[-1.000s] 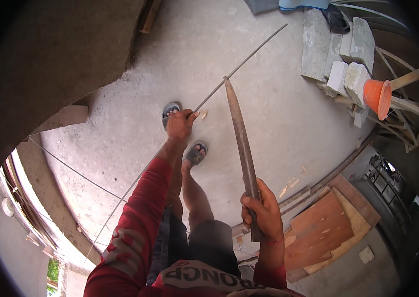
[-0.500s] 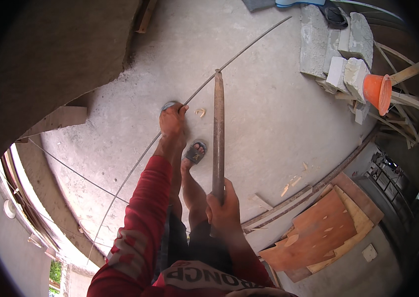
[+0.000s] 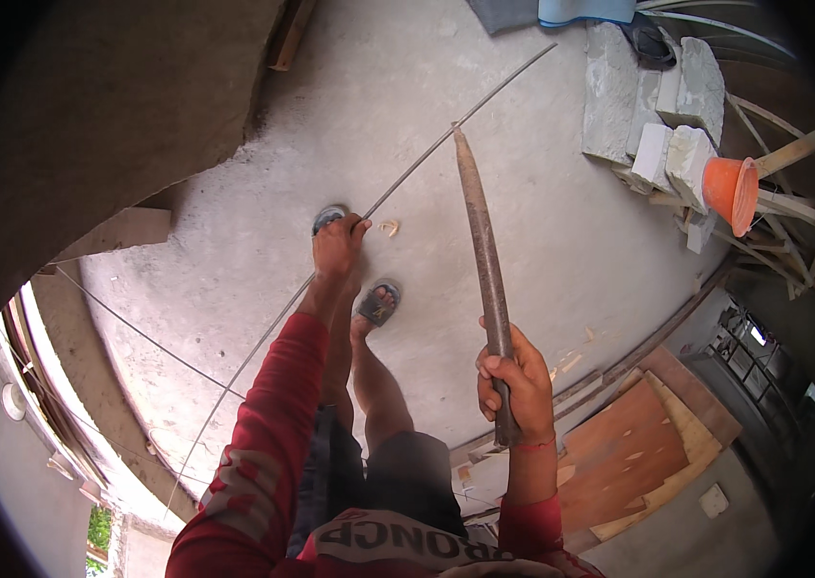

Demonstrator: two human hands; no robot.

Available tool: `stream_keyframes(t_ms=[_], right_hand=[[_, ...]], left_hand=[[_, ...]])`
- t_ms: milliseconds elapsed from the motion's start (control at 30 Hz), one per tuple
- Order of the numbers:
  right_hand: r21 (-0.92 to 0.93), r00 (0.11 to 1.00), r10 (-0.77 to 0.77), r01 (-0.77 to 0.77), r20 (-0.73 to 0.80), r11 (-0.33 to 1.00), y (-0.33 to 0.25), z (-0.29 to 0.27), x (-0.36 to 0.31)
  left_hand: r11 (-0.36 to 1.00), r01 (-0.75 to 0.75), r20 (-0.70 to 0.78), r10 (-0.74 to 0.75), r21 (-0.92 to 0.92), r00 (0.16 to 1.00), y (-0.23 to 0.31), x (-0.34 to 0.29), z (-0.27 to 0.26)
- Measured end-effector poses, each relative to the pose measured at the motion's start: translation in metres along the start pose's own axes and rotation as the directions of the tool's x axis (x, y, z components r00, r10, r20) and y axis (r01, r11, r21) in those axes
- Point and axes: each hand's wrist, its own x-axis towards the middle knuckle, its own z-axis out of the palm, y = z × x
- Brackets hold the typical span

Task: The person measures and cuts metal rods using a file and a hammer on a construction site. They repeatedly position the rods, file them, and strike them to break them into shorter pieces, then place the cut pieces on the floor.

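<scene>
A long thin metal rod (image 3: 417,166) runs slantwise over the concrete floor from lower left to upper right. My left hand (image 3: 337,250) is closed around it near its middle, above my left sandal (image 3: 330,216). In my right hand (image 3: 523,385) is a brown metal pipe (image 3: 486,260), gripped near its thicker lower end. The pipe's narrowed far tip meets the rod at its upper right part; whether the tip hooks around it cannot be made out.
Concrete blocks (image 3: 609,106) and an orange bucket (image 3: 731,193) stand at the upper right, beside piled timber (image 3: 792,197). Plywood sheets (image 3: 624,458) lie at the lower right. A concrete slab edge (image 3: 224,159) juts in at upper left. Another thin rod (image 3: 152,332) lies at left.
My right hand has moved right and a little up with the pipe, which now leans left at its tip. The tip has shifted right along the rod. My left hand keeps its hold.
</scene>
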Motion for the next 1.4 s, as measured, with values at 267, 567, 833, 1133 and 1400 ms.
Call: stream_keyframes(t_ms=[267, 567, 833, 1133, 1400], right_hand=[[-0.064, 0.998, 0.027, -0.030, -0.058, 0.997, -0.023, -0.008, -0.004], [-0.077, 0.992, 0.107, -0.112, -0.062, 0.991, -0.010, 0.002, -0.011], [-0.145, 0.985, 0.054, -0.079, -0.166, 0.986, 0.028, 0.030, -0.007], [-0.003, 0.998, 0.061, -0.061, -0.002, 0.998, 0.009, 0.011, -0.005], [-0.031, 0.998, -0.052, 0.051, -0.027, 0.998, -0.037, -0.011, 0.014]], left_hand=[[1.000, 0.006, -0.072, -0.006, 0.002, 0.997, 0.017, -0.023, 0.011], [0.997, -0.051, -0.157, 0.059, 0.054, 0.986, 0.018, -0.025, 0.017], [0.997, 0.003, -0.152, 0.009, 0.075, 0.988, 0.016, -0.020, 0.018], [0.998, -0.016, -0.110, 0.022, 0.053, 0.994, 0.010, -0.019, -0.012], [0.999, 0.004, -0.137, 0.003, 0.054, 0.991, -0.002, -0.027, 0.007]])
